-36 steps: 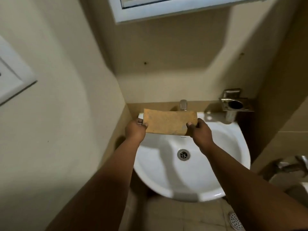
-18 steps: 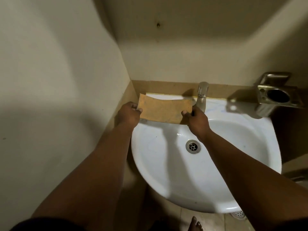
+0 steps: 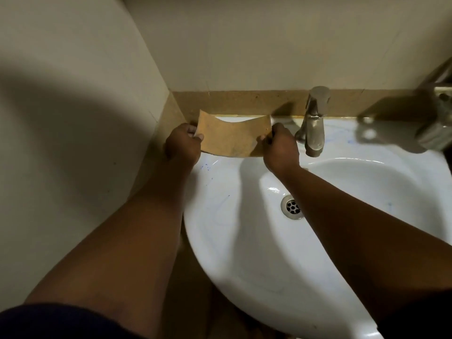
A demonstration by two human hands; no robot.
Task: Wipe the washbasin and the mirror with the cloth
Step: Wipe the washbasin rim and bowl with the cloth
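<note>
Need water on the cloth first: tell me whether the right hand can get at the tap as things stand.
Probably yes: the right hand sits just left of the tap with nothing between, but it pinches the cloth and must let go first.

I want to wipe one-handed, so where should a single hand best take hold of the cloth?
Probably at the middle of the cloth's near long edge, coming from the person's side over the washbasin rim. It is stretched flat between the left hand and right hand, which pinch its short ends, so the middle is bare; the tap crowds the right.
</note>
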